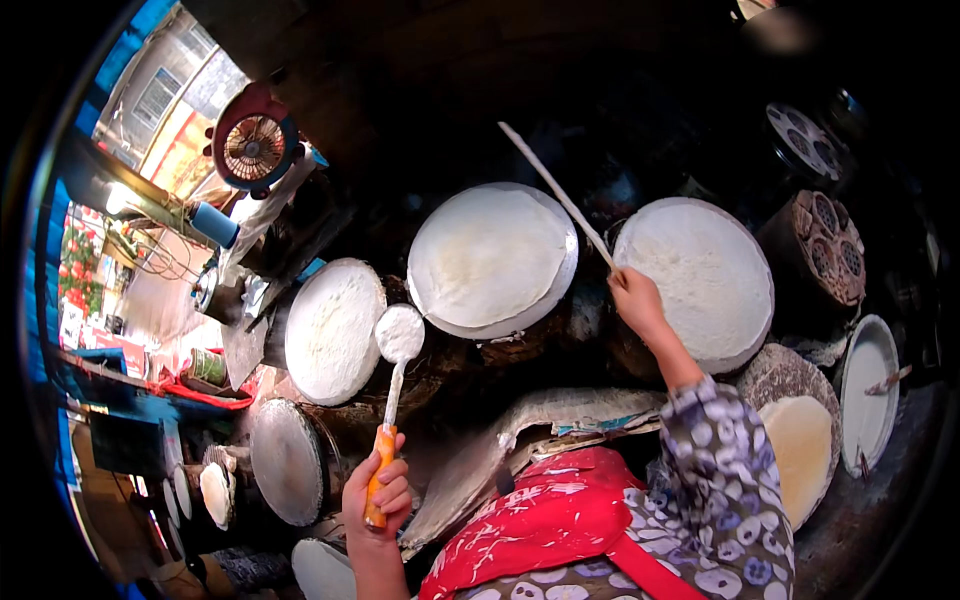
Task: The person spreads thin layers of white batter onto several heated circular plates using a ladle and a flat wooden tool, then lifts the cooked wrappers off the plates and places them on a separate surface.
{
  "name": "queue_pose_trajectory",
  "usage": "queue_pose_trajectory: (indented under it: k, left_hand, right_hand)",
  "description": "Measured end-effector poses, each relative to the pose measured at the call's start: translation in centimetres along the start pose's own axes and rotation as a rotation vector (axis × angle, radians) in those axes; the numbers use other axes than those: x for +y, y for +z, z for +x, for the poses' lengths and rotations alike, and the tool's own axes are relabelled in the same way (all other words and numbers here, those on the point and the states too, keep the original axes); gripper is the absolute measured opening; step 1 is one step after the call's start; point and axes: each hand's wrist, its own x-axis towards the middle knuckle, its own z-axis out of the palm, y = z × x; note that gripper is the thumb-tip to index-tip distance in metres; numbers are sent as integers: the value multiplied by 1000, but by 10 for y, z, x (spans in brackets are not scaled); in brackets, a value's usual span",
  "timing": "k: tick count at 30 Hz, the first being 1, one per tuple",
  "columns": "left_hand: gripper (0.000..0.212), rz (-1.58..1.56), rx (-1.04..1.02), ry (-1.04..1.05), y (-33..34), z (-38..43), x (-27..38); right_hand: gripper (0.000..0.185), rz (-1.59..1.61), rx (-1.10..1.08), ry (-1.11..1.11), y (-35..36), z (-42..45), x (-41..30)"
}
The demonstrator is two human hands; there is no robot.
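My left hand (379, 487) grips the orange handle of a ladle (400, 334), whose round bowl is filled with white batter. The ladle bowl is over the gap between the left griddle (334, 334) and the middle griddle (457, 324). My right hand (637, 300) holds a long, thin, pale stick (555, 191), pointing up and left between the middle griddle and the right griddle (756, 352). Wet-looking white batter coats the left and right griddles. On the middle one lies a thin round pancake (491, 255), set off-centre so the rim shows at lower right.
At far right stand a wide basin (870, 397) of white liquid and a stove with perforated briquettes (825, 236). A round board (780, 375) bears pale-yellow pancakes (799, 454). A bare round griddle (286, 461) is at left; a fan (253, 146) stands beyond.
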Motion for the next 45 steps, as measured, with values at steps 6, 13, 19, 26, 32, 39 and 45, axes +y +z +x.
queue_pose_trajectory:
  k: [6, 13, 19, 26, 32, 39, 45]
  left_hand:
    - [41, -78, 69, 129, -17, -31, -23]
    - [39, -146, 163, 232, -39, -54, -33]
    - [38, -120, 173, 239, -56, -66, -23]
    - [37, -57, 83, 63, -73, -55, 3]
    - [42, -20, -47, -157, -83, -37, 17]
    - [37, 69, -66, -363, -70, -17, 14]
    - [36, 167, -29, -376, -52, -12, -5]
  right_hand:
    - [33, -243, -82, 38, 82, 136, -11]
    - [24, -278, -107, -77, 100, 147, -36]
    - [25, 82, 15, -260, 49, 82, -127]
    - [19, 169, 282, -243, -114, -2, -110]
    - [19, -407, 548, -103, -336, -116, -43]
    - [14, -1086, 547, 48, -446, -252, -56]
    - [3, -1232, 410, 56, -352, -325, 58]
